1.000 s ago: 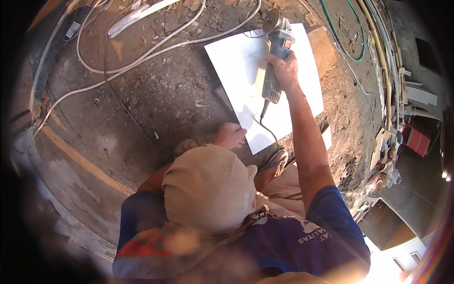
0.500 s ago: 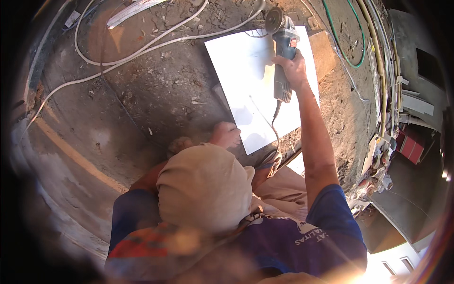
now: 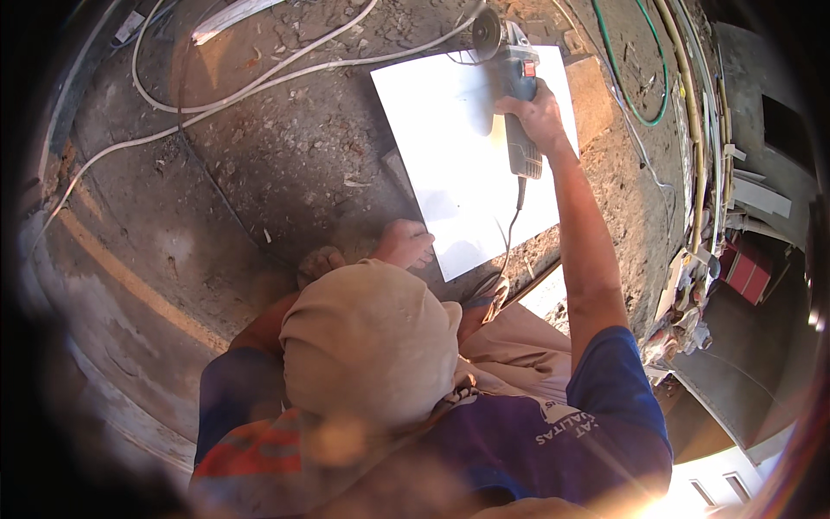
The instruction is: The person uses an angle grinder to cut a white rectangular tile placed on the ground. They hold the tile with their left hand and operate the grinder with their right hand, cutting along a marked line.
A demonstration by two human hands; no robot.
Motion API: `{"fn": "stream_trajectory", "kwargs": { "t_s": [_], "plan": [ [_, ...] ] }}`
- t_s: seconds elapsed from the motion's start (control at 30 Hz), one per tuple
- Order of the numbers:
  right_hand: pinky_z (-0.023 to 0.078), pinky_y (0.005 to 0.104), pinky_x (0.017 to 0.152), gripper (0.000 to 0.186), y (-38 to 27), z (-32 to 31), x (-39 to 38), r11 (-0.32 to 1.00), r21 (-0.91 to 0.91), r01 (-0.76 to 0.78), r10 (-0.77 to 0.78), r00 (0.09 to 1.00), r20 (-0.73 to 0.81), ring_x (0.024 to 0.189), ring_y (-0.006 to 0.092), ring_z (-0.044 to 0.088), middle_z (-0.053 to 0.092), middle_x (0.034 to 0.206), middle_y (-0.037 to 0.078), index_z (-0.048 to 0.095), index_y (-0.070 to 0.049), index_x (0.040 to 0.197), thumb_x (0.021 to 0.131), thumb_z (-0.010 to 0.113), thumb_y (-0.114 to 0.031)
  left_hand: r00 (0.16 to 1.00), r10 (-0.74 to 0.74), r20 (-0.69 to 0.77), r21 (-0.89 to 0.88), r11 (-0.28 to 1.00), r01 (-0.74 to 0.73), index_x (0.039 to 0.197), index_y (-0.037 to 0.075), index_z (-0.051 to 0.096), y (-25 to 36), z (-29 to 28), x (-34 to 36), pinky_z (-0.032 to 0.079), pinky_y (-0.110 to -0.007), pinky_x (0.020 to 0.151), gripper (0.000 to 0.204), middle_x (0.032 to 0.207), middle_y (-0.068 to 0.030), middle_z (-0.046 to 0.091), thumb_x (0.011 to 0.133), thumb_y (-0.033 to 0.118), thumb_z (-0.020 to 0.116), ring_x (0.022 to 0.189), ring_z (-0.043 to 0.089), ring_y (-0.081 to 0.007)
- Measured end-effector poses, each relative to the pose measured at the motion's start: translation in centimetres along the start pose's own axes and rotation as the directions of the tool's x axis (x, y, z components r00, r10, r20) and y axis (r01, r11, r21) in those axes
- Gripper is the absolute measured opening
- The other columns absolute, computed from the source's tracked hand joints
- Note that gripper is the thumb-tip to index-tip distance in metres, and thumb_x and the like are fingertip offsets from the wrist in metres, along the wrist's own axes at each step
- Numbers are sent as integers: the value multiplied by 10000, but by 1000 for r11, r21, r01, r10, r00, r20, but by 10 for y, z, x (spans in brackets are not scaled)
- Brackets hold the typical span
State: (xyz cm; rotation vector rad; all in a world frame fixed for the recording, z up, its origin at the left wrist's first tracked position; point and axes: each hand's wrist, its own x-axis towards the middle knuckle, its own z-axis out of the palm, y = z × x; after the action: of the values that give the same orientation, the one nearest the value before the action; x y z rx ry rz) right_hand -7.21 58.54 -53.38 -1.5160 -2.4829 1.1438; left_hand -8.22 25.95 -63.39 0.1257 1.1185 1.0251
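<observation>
1 right hand [image 3: 539, 119] wraps round 1 angle grinder [image 3: 519, 80]; left hand [image 3: 406, 243] beside white sheet [image 3: 462, 177], grip unclear.

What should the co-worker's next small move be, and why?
Probably to press the co-worker's left hand onto the near corner of the white sheet: it is beside the sheet's edge, contact unclear, while the co-worker's right hand grips the angle grinder over the sheet.

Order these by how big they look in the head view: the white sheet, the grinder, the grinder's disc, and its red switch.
Largest to smallest:
1. White sheet, though partly covered
2. Grinder, partly hidden by the hand
3. Disc
4. Red switch
</observation>
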Motion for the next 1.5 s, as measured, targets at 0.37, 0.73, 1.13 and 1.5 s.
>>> {"fn": "stream_trajectory", "kwargs": {
  "t_s": [0.37,0.73,1.13,1.5],
  "plan": [
    [549,363,786,712,-10,-2,-15,999,-39,26,-26,1000,10,900,272,667,675,1028,194,565,97,1195,636,795,-280,1000,1,-5,37,999,-1,1072,-95,654,-1,-2,0,620,-381,639,271,910,-192,702,940,137,606,777,732,-289],
    [563,351,729,655,3,11,-3,995,30,90,-89,995,-43,850,252,668,668,1016,194,557,82,1186,675,811,-241,1000,-23,9,-2,1000,23,1077,-90,656,-3,-1,-1,619,-384,654,271,905,-189,704,938,137,604,797,730,-285],
    [557,369,779,671,-7,2,-3,995,-59,79,-78,997,12,875,261,669,679,1000,187,563,72,1202,676,805,-268,1000,-14,7,12,1000,14,1051,-94,652,1,0,1,620,-381,636,263,907,-198,703,940,139,602,786,731,-290],
    [547,355,806,690,-30,-6,-4,991,-91,93,-87,994,70,883,251,670,685,1008,181,557,75,1228,670,806,-244,1000,-22,-2,43,999,22,1038,-95,648,3,-1,1,616,-378,630,262,905,-197,703,943,144,597,770,729,-285]
  ]
}}
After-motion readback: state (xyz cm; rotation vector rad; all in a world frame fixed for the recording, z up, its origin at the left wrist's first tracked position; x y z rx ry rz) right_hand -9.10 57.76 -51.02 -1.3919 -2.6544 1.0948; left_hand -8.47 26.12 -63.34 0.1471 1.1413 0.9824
